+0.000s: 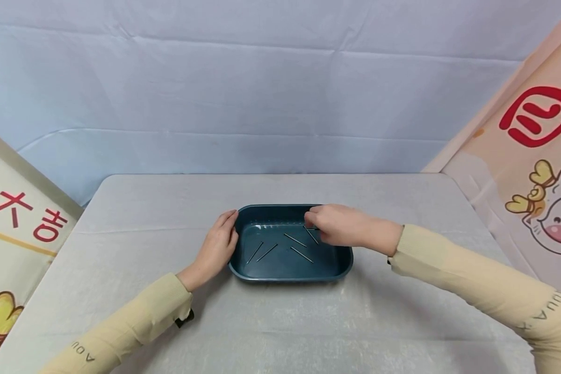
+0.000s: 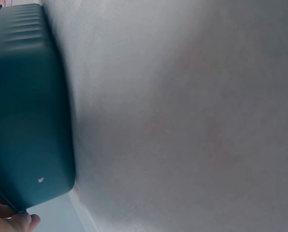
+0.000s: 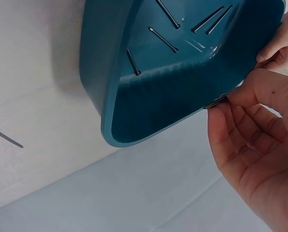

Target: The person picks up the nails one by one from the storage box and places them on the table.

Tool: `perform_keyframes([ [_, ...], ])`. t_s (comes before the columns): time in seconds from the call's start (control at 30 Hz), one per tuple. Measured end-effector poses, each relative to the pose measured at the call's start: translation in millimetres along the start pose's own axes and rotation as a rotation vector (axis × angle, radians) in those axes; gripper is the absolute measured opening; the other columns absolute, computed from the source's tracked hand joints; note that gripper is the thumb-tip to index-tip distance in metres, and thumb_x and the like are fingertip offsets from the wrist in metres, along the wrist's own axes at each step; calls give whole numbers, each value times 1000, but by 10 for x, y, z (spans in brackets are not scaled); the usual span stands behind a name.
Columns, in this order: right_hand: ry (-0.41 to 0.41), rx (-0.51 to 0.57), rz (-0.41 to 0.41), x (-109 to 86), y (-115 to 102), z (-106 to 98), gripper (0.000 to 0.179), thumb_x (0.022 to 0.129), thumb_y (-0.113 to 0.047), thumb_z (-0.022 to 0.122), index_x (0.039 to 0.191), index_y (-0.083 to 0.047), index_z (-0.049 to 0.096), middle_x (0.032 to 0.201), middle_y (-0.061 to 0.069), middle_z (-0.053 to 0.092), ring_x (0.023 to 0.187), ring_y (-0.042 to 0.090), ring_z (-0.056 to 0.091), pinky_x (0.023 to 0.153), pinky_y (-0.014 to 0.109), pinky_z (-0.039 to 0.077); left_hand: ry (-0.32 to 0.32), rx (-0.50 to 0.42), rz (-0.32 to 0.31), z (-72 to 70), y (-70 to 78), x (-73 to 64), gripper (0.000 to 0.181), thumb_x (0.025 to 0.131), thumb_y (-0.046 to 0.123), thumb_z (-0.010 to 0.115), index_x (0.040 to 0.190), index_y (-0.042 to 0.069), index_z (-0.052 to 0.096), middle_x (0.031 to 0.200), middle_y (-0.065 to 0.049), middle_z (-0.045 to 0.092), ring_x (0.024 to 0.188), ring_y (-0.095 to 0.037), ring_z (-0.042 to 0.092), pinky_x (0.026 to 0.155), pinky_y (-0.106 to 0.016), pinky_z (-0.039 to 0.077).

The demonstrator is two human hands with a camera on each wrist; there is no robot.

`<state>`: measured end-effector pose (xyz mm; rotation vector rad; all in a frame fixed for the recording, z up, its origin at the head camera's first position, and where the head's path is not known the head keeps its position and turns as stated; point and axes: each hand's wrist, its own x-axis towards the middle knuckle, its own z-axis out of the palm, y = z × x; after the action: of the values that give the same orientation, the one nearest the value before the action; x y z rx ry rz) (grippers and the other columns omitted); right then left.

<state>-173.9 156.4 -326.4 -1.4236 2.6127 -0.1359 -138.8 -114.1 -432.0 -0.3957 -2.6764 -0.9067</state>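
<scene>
A dark teal plastic tray (image 1: 290,280) stands on the table, with several metal nails (image 1: 302,254) lying scattered on its floor. My left hand (image 1: 215,252) grips the tray's left rim, and its fingertips show on that edge in the left wrist view. Over the right part of the tray, my right hand (image 1: 338,224) pinches a nail (image 3: 217,102) between thumb and fingertips. Most of that nail is hidden by the fingers. In the right wrist view another nail (image 3: 7,137) lies on the table outside the tray.
A grey-white cloth covers the table (image 1: 280,332). Behind it hangs a pale cloth backdrop (image 1: 262,93). Printed sheets with red characters and cartoons stand at the left (image 1: 18,228) and right (image 1: 533,156) sides.
</scene>
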Motion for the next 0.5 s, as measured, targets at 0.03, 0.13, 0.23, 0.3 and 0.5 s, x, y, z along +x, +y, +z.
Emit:
perform_keyframes([
  [0.03,0,5,6,-8,5,-2,21,77,9,55,93,-3,61,92,8,62,82,19,62,70,27,51,1,1,0,1,0,2,40,88,-2,47,127,-10,46,128,-22,47,117,-30,47,94,-41,43],
  [0.13,8,15,13,-32,23,-8,21,76,9,55,92,-3,61,91,8,62,79,19,61,69,27,51,-3,0,-3,-2,2,3,40,88,-2,46,127,-10,45,128,-21,47,118,-30,47,94,-41,42],
  [0.23,19,11,17,-63,41,-15,21,76,10,55,91,-3,61,90,9,62,74,17,60,65,26,51,-9,0,-6,-5,4,5,40,88,-1,46,128,-10,45,129,-21,46,118,-29,46,95,-41,42],
  [0.3,26,12,18,-82,48,-22,21,76,10,55,91,-3,61,90,9,62,74,17,59,65,26,51,-11,-1,-5,-10,5,5,40,89,-1,45,128,-11,45,129,-21,46,118,-29,46,95,-40,42],
  [0.5,43,18,26,-143,82,-19,20,76,10,54,90,-3,61,89,7,62,75,16,59,66,26,51,-9,-3,1,-17,1,2,40,89,0,45,128,-11,45,129,-21,46,118,-30,47,95,-41,42],
])
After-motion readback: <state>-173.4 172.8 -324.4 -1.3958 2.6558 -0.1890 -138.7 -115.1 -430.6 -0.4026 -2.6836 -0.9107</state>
